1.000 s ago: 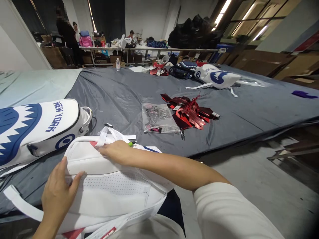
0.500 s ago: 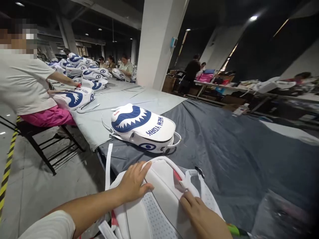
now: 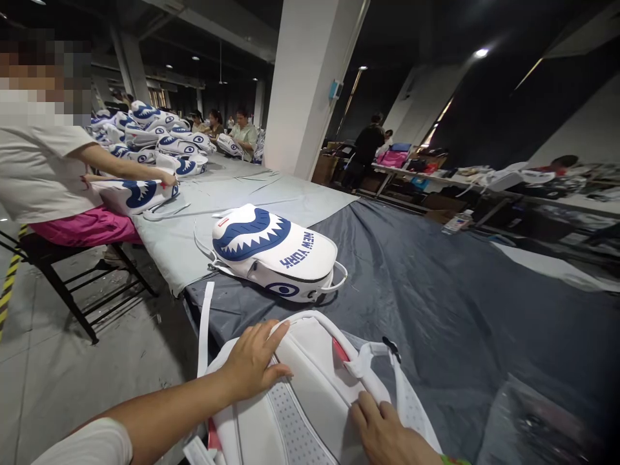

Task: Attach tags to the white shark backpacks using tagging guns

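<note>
A white backpack (image 3: 310, 361) lies in front of me with its padded back panel up, dotted mesh down its middle and a bit of red showing under one side. My left hand (image 3: 254, 361) rests on its upper left part, fingers stretched and thumb apart. On the right side, my right hand (image 3: 380, 423) has its fingers curled against the panel; the fingertips are partly hidden. Beyond them, a finished-looking white backpack (image 3: 276, 255) with a blue toothed mouth, an eye and "NEW YORK" lettering lies on the table.
Dark grey cloth (image 3: 436, 310) covers the table, with pale cloth (image 3: 165, 245) farther left. A clear plastic bag (image 3: 537, 420) lies at the lower right. To the left, a seated co-worker (image 3: 43, 168) handles another bag (image 3: 138, 194), near a heap of similar backpacks (image 3: 150, 132). A pillar (image 3: 310, 84) stands behind.
My hands keep nearly the same places on the backpack. The view has shifted slightly. The co-worker's arm at the left has moved over the top end of their bag.
</note>
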The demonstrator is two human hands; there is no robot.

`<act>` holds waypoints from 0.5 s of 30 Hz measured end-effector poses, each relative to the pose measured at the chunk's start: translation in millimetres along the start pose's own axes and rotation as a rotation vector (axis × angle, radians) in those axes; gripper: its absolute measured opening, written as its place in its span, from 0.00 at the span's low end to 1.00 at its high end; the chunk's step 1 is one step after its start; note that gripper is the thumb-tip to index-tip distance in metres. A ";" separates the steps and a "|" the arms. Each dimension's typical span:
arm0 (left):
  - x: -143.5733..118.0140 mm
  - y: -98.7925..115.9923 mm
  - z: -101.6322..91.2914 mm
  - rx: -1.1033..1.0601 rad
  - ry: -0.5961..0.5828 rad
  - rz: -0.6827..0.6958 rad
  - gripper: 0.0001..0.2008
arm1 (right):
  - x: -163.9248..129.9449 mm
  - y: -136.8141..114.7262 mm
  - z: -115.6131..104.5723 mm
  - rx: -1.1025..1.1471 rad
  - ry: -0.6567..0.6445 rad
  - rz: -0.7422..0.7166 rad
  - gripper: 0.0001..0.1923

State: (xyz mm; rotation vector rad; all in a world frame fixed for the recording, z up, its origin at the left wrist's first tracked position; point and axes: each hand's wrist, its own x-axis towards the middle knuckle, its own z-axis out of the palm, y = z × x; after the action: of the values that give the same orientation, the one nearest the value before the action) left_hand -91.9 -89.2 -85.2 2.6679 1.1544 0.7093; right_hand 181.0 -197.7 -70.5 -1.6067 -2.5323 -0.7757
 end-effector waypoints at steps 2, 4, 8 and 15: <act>1.1 0.8 1.4 0.013 0.007 -0.023 0.41 | 1.5 3.0 4.7 0.054 0.019 0.012 0.16; 3.3 0.1 2.3 0.040 0.012 -0.041 0.40 | 5.6 5.3 -0.3 0.070 0.054 0.004 0.16; -0.4 -0.9 -3.1 0.092 0.063 0.028 0.38 | 7.5 -4.3 -60.1 0.127 0.131 0.023 0.16; -0.9 -15.7 -16.0 0.059 0.064 0.095 0.38 | -55.0 10.5 -138.2 0.255 0.181 0.692 0.30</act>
State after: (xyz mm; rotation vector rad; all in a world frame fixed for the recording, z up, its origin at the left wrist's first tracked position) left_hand -110.3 -79.8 -76.5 2.7837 1.0862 0.7932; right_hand 184.5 -299.9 38.0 -2.0042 -1.6768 -0.4625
